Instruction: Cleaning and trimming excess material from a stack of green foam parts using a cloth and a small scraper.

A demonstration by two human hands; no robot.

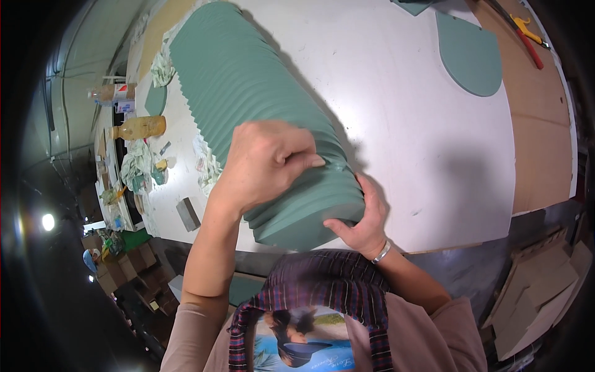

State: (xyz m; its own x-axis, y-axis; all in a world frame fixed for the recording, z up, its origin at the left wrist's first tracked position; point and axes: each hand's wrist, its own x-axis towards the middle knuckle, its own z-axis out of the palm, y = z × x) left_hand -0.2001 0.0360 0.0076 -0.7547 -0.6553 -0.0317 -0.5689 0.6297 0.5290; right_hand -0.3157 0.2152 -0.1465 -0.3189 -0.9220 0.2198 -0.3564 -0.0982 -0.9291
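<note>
A ridged green block (260, 99) is lying on the white table (421, 142), seemingly stiff, bulky, best held by its end at the table's near edge, which the right hand (365, 223) is grasping; the left hand (263, 158), over the ridges, is clenching, any contents hidden.

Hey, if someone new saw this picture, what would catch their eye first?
First, the long ribbed green piece, lying slantwise across the white tabletop from upper left to centre. Next, the bare left hand over its ribs, and the bare right hand, with a silvery wristband, at its near right corner. Then the flat green panel with a rounded end, at the upper right.
</note>
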